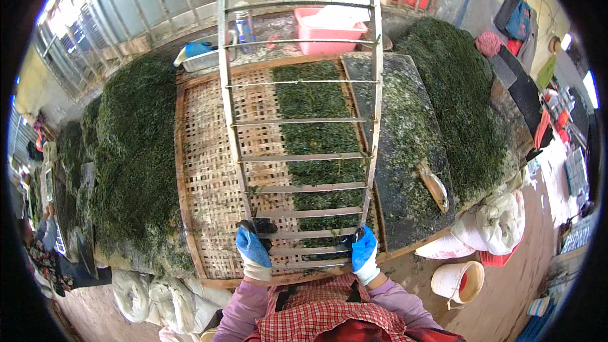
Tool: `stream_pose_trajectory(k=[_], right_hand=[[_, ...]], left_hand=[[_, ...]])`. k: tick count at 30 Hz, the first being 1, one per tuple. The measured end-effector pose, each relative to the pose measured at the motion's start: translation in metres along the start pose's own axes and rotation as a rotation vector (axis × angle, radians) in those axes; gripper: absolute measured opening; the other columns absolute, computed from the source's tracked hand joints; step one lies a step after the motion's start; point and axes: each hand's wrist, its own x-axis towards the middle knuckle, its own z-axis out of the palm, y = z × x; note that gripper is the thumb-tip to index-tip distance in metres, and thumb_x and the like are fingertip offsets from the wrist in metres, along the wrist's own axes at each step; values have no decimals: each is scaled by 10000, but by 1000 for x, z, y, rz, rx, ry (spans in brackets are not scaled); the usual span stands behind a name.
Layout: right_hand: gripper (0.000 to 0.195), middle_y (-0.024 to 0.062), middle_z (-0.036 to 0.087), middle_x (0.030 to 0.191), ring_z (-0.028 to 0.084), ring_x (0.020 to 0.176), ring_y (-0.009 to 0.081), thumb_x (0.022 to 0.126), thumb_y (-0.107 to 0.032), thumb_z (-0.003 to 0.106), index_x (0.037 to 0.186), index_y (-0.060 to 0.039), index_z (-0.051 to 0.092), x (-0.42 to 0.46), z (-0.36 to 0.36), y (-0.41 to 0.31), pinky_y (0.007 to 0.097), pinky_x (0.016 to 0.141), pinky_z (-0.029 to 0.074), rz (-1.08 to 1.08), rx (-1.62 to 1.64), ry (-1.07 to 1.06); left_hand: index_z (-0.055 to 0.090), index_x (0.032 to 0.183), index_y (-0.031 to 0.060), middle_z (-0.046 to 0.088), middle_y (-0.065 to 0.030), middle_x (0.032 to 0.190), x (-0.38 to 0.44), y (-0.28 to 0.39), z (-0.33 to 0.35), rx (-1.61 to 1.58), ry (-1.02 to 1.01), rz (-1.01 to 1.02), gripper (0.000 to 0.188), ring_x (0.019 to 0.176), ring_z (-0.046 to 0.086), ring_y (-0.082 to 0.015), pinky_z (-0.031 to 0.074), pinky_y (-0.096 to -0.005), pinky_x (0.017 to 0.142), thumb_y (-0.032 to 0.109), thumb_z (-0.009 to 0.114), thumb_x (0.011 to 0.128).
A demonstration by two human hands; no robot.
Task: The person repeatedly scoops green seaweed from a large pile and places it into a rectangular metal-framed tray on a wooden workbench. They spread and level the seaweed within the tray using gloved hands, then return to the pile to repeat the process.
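A metal ladder-like frame (304, 157) with crossbars stands over a woven bamboo tray (204, 161) with a wooden rim. My left hand (254, 247), in a blue and white glove with black fingertips, grips the near end of its left rail. My right hand (365, 252), gloved alike, is closed on the right rail. Under the frame, a band of chopped dark green leafy material (316, 137), perhaps seaweed, covers part of the weave; bare weave shows to its left. A dark board (403, 118) strewn with green bits lies at the right, bearing a curved wooden-edged tool (433, 187).
Large green heaps flank the tray at the left (137, 152) and right (460, 114). Behind it are a pink tub (327, 38) and a metal pan (199, 61). White sacks (173, 304) and a white bucket (457, 281) stand on the floor. Another person (42, 251) is at far left.
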Motion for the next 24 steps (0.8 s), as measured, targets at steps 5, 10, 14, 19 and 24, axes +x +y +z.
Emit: stream_pose_trajectory(k=[5,10,14,19,24], right_hand=[[199,-86,514,845,452,724,46,901,5,569,1094,-24,608,-21,30,29,208,654,412,207,231,-17],[130,-88,505,753,435,666,44,895,25,574,809,-71,590,-41,52,64,207,608,386,200,-28,-107],[163,-67,534,750,470,678,78,865,47,532,790,-82,598,-46,78,125,247,623,414,296,208,-150],[216,-53,549,765,494,714,94,802,96,494,762,-83,608,-40,99,161,258,683,431,324,84,-129],[196,-73,523,762,457,725,81,889,20,500,750,-81,593,-22,117,123,260,662,409,325,-91,-129]], left_hand=[[720,920,97,700,-16,695,11,-7,-48,2,67,-102,405,436,476,-61,319,-223,401,382,475,1074],[717,873,100,688,-26,651,16,-17,-99,-19,168,-167,396,391,413,-62,290,-229,386,385,512,1058],[736,853,78,668,-19,615,23,-22,-133,35,185,-236,439,383,405,-66,287,-238,387,411,525,1046],[740,848,63,652,1,620,50,-38,-160,92,201,-244,438,398,403,-71,280,-252,391,412,550,1031],[724,893,90,683,-3,704,84,-48,-163,61,152,-195,381,434,484,-98,318,-253,413,404,552,1024]])
